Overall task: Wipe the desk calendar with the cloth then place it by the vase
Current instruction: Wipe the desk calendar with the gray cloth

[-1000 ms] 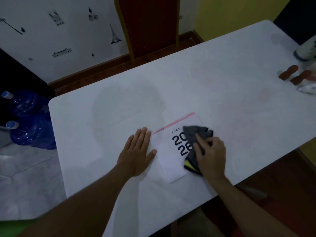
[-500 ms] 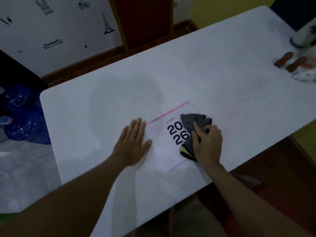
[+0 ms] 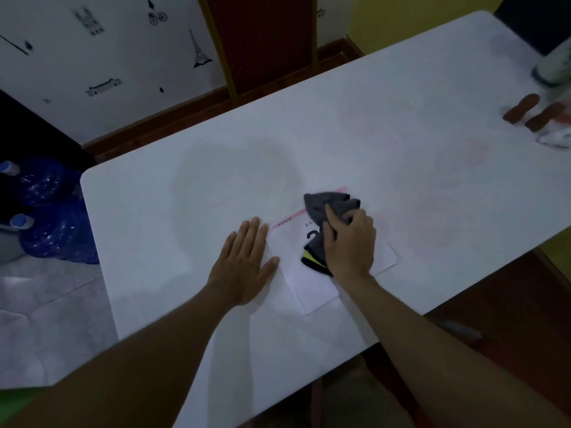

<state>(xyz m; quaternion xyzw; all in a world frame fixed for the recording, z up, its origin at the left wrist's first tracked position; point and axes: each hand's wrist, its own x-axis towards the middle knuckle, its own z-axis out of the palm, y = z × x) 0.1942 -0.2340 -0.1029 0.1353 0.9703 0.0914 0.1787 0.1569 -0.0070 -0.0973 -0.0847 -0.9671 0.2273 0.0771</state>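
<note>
A white desk calendar (image 3: 304, 281) with a pink top strip lies flat on the white table (image 3: 386, 143), near its front edge. My right hand (image 3: 350, 245) is shut on a dark grey cloth (image 3: 327, 205) with a yellow edge and presses it on the calendar's upper middle, covering most of the printed digits. My left hand (image 3: 245, 261) rests flat and open on the table, its thumb touching the calendar's left edge. The vase (image 3: 554, 66), white with a dark base, stands at the far right, partly out of view.
Two brown rounded objects (image 3: 533, 112) and a white crumpled item (image 3: 556, 137) lie by the vase. A red chair (image 3: 262, 38) stands behind the table. Blue water bottles (image 3: 52, 217) sit on the floor at left.
My right hand has slid the cloth up and leftwards across the calendar, over the digits and onto the pink strip. My left hand has kept its place at the left edge.
</note>
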